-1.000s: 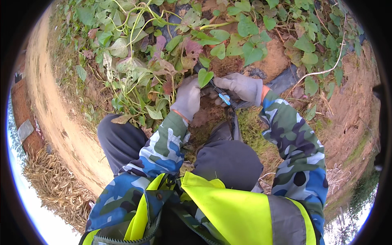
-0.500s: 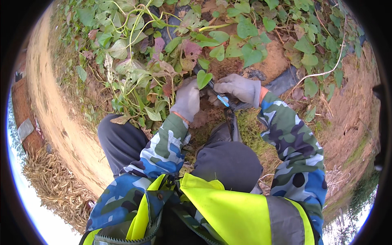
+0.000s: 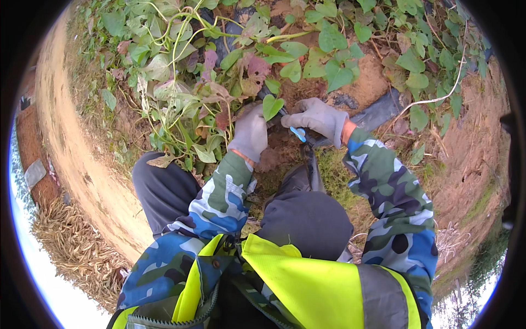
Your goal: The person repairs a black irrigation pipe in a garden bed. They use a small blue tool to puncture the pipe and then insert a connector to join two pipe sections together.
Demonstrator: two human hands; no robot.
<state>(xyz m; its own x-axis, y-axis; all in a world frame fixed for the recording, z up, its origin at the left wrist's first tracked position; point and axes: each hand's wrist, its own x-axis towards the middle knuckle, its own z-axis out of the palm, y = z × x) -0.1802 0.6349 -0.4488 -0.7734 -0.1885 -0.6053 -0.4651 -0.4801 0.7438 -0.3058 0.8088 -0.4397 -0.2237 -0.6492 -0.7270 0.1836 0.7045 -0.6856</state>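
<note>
My left hand [image 3: 250,133], in a grey glove, is closed at the left side of a thin black hose [image 3: 264,95] that comes down through the leaves. Across from it my right hand [image 3: 319,119], gloved alike, has its thumb and fingers pinched at the hose's lower end. A small bright blue lever-like piece [image 3: 298,134] sticks out just below the right thumb; its kind is unclear. From under the right hand a flat black strip [image 3: 378,111] runs to the right over the soil. A heart-shaped leaf [image 3: 272,106] hides part of the hose between my hands.
Leafy green vines [image 3: 181,82] spread over the far side and left. Bare reddish soil [image 3: 370,82] shows among them. My bent knee [image 3: 306,223] is just below my hands. A pale dry stem [image 3: 433,101] arches at the right. Dry husks [image 3: 76,247] are heaped at the far left.
My right hand has shifted slightly up and left, its fingers rearranged around the hose end. More of the flat black strip shows. The left hand stays nearly still.
</note>
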